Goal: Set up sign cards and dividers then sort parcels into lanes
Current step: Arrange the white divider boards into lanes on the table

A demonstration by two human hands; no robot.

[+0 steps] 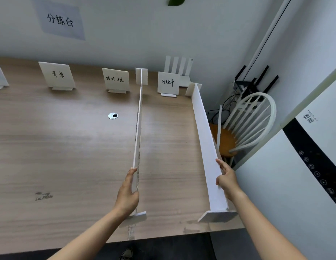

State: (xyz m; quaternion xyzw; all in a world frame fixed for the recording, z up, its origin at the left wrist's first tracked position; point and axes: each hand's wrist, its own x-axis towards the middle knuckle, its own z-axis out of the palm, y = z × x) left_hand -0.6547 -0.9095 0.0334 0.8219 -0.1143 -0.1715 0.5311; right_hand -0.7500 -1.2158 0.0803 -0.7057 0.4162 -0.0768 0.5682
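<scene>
**Surface finishes at the sorting table**

The table point(69, 147) is smooth wood-grain laminate with a dull sheen, and scuffed patches mark its near edge. The left divider point(138, 128) and the right divider point(204, 137), which runs along the right edge, look like matt white foam board. The left one's cut edge is rough and grey-soiled. The sign cards point(115, 79) along the far edge are matt white board, inked in black. A cable ring point(113, 115) in the top is shiny metal. Beyond the right edge, a chair point(257, 119) has white-painted spindles and an orange wooden seat.

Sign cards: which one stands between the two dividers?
The rightmost white square sign card, alone between the left white foam divider and the right white foam divider; the others stand left of both.
</scene>
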